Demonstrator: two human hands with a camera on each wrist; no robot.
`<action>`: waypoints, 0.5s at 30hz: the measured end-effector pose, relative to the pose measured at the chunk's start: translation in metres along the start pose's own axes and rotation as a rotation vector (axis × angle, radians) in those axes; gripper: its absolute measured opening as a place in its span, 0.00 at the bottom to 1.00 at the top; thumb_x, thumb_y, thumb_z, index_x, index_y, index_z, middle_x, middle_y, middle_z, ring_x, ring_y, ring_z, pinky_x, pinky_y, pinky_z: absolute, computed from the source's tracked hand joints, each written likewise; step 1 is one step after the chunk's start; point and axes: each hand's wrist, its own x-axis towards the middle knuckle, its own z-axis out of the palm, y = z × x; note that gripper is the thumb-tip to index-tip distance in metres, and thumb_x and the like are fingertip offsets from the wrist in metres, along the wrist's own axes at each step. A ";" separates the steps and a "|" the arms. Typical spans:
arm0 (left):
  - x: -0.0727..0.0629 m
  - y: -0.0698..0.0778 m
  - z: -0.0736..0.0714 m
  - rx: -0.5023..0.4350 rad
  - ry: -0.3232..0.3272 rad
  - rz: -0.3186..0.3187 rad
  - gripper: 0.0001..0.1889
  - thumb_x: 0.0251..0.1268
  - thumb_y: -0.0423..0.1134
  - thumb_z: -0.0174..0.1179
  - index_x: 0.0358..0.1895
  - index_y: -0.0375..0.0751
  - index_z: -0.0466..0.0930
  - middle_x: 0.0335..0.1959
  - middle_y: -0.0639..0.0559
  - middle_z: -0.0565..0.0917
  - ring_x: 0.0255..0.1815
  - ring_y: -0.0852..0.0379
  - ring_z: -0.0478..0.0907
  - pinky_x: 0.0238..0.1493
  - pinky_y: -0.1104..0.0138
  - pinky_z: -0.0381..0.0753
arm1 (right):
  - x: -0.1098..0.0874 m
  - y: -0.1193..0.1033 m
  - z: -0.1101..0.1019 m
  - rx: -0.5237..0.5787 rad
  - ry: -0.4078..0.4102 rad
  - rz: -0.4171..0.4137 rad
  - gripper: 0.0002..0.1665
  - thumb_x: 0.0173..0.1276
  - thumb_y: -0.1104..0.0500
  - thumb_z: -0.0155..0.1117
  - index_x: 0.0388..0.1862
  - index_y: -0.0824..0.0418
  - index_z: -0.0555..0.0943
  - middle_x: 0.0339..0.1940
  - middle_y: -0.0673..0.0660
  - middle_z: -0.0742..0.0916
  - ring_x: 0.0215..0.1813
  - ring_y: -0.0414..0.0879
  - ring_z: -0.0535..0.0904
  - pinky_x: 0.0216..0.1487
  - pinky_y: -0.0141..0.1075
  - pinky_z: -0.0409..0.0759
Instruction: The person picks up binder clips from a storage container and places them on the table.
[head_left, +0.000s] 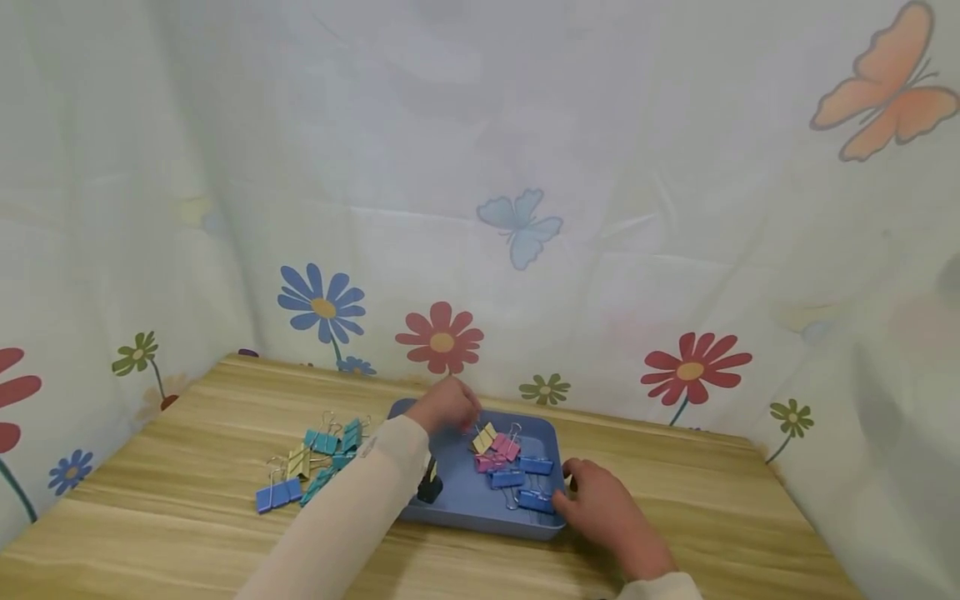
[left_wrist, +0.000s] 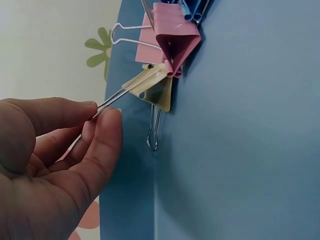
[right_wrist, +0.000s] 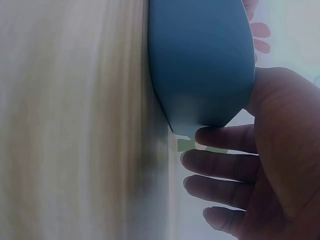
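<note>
My left hand (head_left: 450, 404) reaches over the far side of a blue tray (head_left: 465, 506). In the left wrist view, thumb and fingers pinch a wire handle of a yellow binder clip (left_wrist: 146, 81), which lies against a pink binder clip (left_wrist: 175, 35). Several blue binder clips (head_left: 507, 478) lie in the tray's right part. My right hand (head_left: 603, 508) holds the tray's right wall, the thumb at the rim and the index finger against the outside. Its other fingers (right_wrist: 220, 165) extend below that wall in the right wrist view. A black binder clip (head_left: 430, 486) shows in the tray beside my left sleeve.
Left of the tray, a loose group of teal binder clips (head_left: 322, 441), a yellow one (head_left: 298, 461) and a blue one (head_left: 278, 495) lies on the wooden table (head_left: 187, 517). My left forearm partly covers this group. A flower-printed curtain (head_left: 420, 167) stands behind the table.
</note>
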 end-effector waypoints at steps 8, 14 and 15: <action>-0.009 0.000 -0.008 -0.047 0.012 0.017 0.09 0.60 0.32 0.61 0.42 0.35 0.87 0.31 0.48 0.86 0.27 0.55 0.82 0.35 0.65 0.82 | -0.002 -0.002 0.003 -0.008 0.021 -0.015 0.19 0.58 0.51 0.66 0.45 0.62 0.80 0.32 0.53 0.82 0.33 0.44 0.75 0.40 0.45 0.79; -0.019 0.000 -0.019 -0.071 0.046 0.079 0.08 0.61 0.32 0.61 0.39 0.35 0.88 0.34 0.46 0.86 0.27 0.56 0.82 0.36 0.66 0.84 | -0.003 -0.002 0.003 -0.029 0.053 -0.041 0.18 0.57 0.52 0.65 0.42 0.62 0.80 0.31 0.53 0.82 0.32 0.44 0.75 0.39 0.44 0.78; -0.021 0.000 -0.021 -0.077 0.050 0.082 0.08 0.61 0.32 0.61 0.39 0.36 0.88 0.35 0.47 0.86 0.27 0.56 0.82 0.36 0.66 0.84 | -0.003 -0.001 0.003 -0.030 0.053 -0.041 0.18 0.57 0.52 0.66 0.43 0.62 0.80 0.31 0.53 0.82 0.32 0.44 0.75 0.39 0.44 0.78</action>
